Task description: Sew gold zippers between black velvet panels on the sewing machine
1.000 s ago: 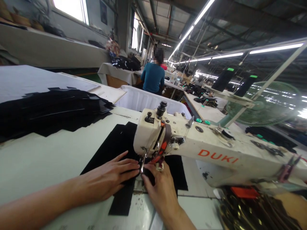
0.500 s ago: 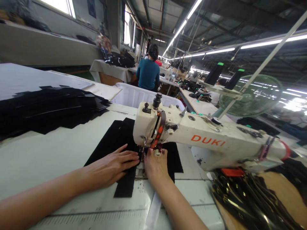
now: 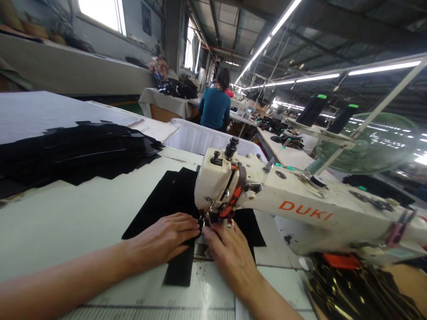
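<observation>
Black fabric pieces [image 3: 156, 200] lie on the pale machine table, passing under the head of a white sewing machine [image 3: 220, 182] marked DUKI. My left hand [image 3: 167, 235] rests flat on the fabric just left of the needle, fingers stretched out. Below it, a narrow black flap [image 3: 179, 270] points toward me. Close to the right side of the presser foot [image 3: 204, 220], my right hand [image 3: 230, 253] has its thumb and bent fingers closed at the fabric's edge. The machine head partly hides those fingertips. More black fabric [image 3: 248, 226] shows beyond this hand.
A stack of black cut pieces [image 3: 76, 151] lies at left. Behind the machine stands a white bin [image 3: 193, 135]; a person in a teal top [image 3: 215, 106] sits beyond. Thread cones [image 3: 312, 110] and a green fan [image 3: 367, 142] are at right, above shiny dark strips [image 3: 353, 284].
The view has shifted, so the scene sits further right and slightly lower. My right hand has flattened somewhat, its thumb now beside the presser foot. My left hand stays on the fabric.
</observation>
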The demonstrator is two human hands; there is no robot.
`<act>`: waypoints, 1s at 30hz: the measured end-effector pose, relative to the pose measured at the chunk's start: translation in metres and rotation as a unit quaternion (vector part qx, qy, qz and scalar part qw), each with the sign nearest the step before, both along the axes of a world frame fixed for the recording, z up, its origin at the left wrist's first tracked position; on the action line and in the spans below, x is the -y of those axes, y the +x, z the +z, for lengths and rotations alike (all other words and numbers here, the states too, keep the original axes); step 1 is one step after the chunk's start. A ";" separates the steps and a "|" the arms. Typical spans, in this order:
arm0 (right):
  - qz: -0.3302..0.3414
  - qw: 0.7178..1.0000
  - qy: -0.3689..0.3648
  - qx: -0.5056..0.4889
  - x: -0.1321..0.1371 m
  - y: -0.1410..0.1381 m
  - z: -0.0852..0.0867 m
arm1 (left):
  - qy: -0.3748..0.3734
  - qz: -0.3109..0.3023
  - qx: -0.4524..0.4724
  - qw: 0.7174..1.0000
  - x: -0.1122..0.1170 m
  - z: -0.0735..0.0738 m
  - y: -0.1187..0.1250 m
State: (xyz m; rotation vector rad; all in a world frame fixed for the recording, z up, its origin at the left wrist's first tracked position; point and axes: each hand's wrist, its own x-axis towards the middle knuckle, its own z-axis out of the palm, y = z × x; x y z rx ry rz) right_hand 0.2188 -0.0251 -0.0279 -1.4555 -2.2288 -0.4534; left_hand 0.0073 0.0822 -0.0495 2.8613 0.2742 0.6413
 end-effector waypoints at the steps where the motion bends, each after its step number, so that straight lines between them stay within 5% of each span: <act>1: 0.023 1.000 -0.005 -0.010 -0.003 0.000 -0.003 | 0.006 0.006 0.005 1.000 0.000 -0.002 0.001; 6: 0.035 0.998 -0.025 -0.043 -0.020 0.003 -0.020 | 0.007 0.029 0.021 0.999 0.001 0.000 0.000; 14: 0.083 0.996 -0.037 -0.028 -0.020 0.009 -0.023 | -0.151 0.131 0.031 0.979 0.000 0.007 0.001; 30: 0.087 0.995 -0.042 -0.012 -0.025 0.012 -0.023 | -0.064 0.077 0.039 0.994 -0.006 0.003 0.006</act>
